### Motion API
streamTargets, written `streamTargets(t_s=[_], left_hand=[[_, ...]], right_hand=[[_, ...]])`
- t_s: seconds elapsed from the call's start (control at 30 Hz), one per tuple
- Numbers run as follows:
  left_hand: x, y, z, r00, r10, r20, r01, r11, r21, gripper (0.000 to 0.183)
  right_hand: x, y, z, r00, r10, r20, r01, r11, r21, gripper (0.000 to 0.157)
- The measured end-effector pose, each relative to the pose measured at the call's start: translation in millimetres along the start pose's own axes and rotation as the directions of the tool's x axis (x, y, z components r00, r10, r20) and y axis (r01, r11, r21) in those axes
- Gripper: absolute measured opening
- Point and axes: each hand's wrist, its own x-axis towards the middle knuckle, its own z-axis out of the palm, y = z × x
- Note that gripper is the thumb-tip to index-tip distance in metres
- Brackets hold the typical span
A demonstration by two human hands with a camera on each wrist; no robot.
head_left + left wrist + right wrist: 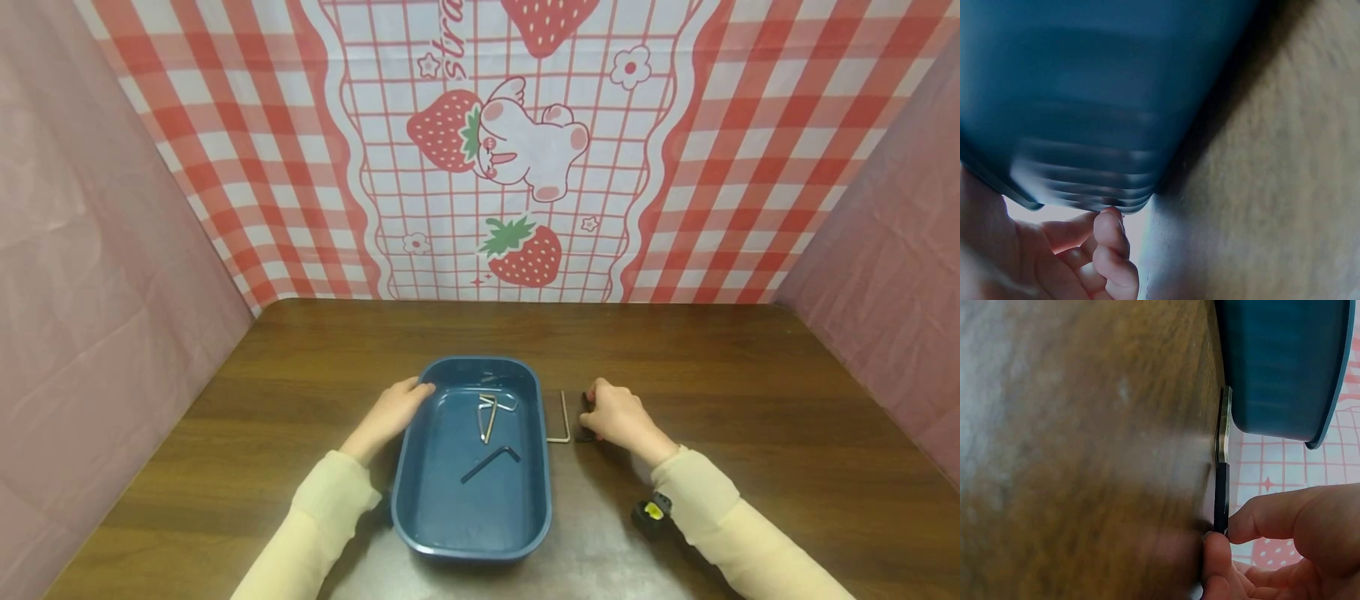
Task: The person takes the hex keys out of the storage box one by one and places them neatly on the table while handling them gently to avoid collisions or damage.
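Note:
A blue plastic tray (472,517) stands on the table with several hex keys inside, among them a black hex key (486,465) and some shiny metal ones (491,421). My left hand (390,417) grips the tray's left rim near its far corner, fingers under the lip in the left wrist view. Just right of the tray lies a larger silver hex key (566,421) on the wood. Beside it, my right hand (622,421) pinches another black hex key (1222,497) between thumb and fingers, low at the tabletop. The hand hides part of that key in the head view.
The brown wooden table (675,350) ends at a red-and-white checked curtain (720,150) with strawberry prints. Pink cloth (112,208) hangs at both sides. A black wrist device with a yellow spot (651,512) is under the right sleeve.

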Motion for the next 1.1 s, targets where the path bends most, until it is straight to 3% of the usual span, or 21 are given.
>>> streamTargets(t_s=[1.1], left_hand=[[-0.8,0.4,-0.4,1.0,0.004,0.002,-0.004,1.0,-0.006,0.051]], right_hand=[[-0.6,-1.1,-1.8,1.0,0.011,0.02,-0.011,1.0,-0.003,0.026]])
